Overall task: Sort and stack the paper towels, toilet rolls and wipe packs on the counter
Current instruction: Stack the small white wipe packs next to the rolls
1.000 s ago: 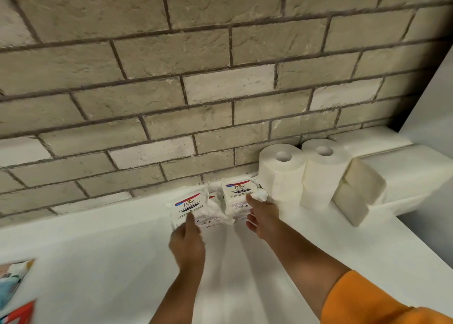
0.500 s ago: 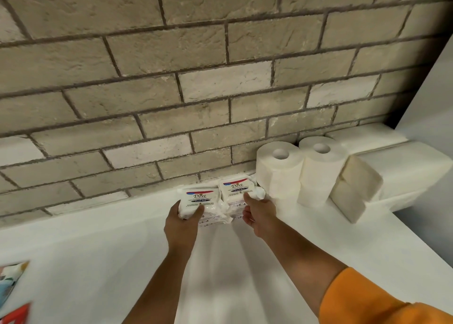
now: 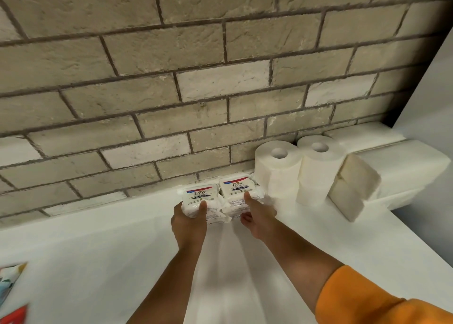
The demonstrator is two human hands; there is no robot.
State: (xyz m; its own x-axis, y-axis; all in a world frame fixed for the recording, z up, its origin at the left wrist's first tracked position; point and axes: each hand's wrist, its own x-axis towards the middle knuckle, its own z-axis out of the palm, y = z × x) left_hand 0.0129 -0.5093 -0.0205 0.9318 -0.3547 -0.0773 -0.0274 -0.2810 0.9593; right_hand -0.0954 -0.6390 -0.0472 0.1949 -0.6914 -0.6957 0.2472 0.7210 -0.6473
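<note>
Two stacks of white Dove wipe packs stand side by side against the brick wall on the white counter (image 3: 98,245). My left hand (image 3: 188,223) grips the top pack of the left stack (image 3: 199,195), thumb on its top. My right hand (image 3: 257,216) holds the right stack (image 3: 237,186), thumb pressed on the top pack. To the right stand toilet rolls in two upright stacks (image 3: 278,169) (image 3: 316,171). Beyond them lie folded paper towel bundles (image 3: 353,186) and larger white packs (image 3: 402,167).
The brick wall (image 3: 196,78) backs the counter. A white side panel (image 3: 436,83) closes off the right end. Colourful printed packaging (image 3: 12,296) shows at the lower left edge. My orange sleeve (image 3: 382,301) is at the bottom right.
My left hand brought its wipe pack rightward and down onto the left stack, beside the right stack. My right hand stayed on the right stack.
</note>
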